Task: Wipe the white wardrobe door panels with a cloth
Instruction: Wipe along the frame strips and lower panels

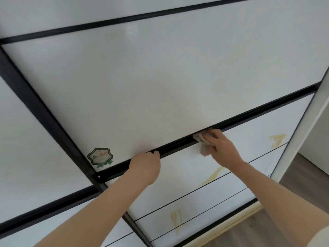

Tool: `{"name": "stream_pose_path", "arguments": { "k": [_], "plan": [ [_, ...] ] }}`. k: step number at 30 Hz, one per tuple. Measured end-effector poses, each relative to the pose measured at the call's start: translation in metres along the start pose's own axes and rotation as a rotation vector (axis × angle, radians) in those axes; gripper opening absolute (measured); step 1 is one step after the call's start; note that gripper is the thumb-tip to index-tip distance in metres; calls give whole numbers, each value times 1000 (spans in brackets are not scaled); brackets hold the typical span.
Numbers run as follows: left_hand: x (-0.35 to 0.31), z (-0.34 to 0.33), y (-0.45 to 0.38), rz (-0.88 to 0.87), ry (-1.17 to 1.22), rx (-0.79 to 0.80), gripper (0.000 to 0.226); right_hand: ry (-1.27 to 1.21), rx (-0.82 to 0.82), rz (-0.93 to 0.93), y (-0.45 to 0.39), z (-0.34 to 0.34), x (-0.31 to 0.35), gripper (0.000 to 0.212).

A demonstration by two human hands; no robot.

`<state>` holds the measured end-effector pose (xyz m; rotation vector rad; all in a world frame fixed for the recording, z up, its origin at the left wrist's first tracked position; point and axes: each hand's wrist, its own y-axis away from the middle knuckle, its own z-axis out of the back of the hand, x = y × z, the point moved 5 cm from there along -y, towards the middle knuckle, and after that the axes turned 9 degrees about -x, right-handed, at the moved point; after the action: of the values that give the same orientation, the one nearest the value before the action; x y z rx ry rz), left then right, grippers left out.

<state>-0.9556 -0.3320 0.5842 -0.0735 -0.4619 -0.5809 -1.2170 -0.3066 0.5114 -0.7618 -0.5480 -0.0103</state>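
The white wardrobe door panel [160,77] fills most of the head view, framed by black rails. My right hand [222,148] presses a folded whitish cloth [201,139] against the black horizontal rail [249,113] at the panel's lower edge. My left hand [145,167] grips the same rail further left, fingers curled over its top. The lower panel [252,132] below the rail carries yellowish streaks.
A green and gold sticker [100,155] sits in the main panel's lower left corner. A black vertical frame bar [41,107] divides this door from the left one. Wooden floor [267,230] and a white wall edge [313,125] lie at the right.
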Motion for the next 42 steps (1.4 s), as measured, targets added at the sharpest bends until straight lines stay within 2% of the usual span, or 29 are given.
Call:
{"name": "stream_pose_path", "arguments": {
  "k": [2, 4, 6, 9, 12, 17, 24, 26, 28, 30, 31, 34, 37, 39, 40, 42],
  "plan": [
    [-32, 17, -16, -32, -90, -4, 49, 32, -26, -161, -19, 36, -58, 41],
    [-74, 41, -41, -78, -83, -81, 50, 81, -30, -225, -35, 56, -98, 29],
    [-120, 67, -72, -133, -10, -186, 48, 117, -48, -179, -45, 63, -111, 20],
    [-176, 96, -113, -181, 125, -221, 35, 89, -3, -61, -43, 58, -116, 38],
    [-212, 114, -148, -210, 178, -285, 32, 76, 67, 25, -50, 81, -159, 38],
    [-270, 137, -203, -338, 184, -302, 55, 114, -63, -204, -76, 150, -293, 36],
    [-359, 162, -282, -517, 142, -304, 76, 180, -221, -348, -100, 198, -394, 30],
    [-379, 171, -303, -557, 229, -309, 76, 196, -287, -425, -105, 206, -416, 36],
    [-402, 177, -326, -594, 405, -253, 74, 176, -387, -649, -91, 211, -443, 33],
    [-411, 176, -343, -634, 493, -257, 73, 91, -437, -858, -66, 196, -453, 13],
    [-412, 175, -350, -650, 511, -297, 71, 36, -458, -904, -54, 183, -452, 12],
    [-408, 173, -357, -734, 618, -450, 55, -118, -547, -924, -16, 139, -438, 21],
    [-408, 170, -361, -741, 794, -424, 47, -106, -587, -1009, 18, 97, -417, 29],
    [-409, 171, -362, -741, 839, -412, 48, -165, -647, -1068, 16, 87, -405, 20],
    [-411, 172, -360, -740, 856, -396, 49, -231, -710, -1073, 8, 91, -400, 14],
    [-411, 173, -360, -741, 886, -375, 52, -360, -880, -983, -31, 109, -394, 22]
  ]
}}
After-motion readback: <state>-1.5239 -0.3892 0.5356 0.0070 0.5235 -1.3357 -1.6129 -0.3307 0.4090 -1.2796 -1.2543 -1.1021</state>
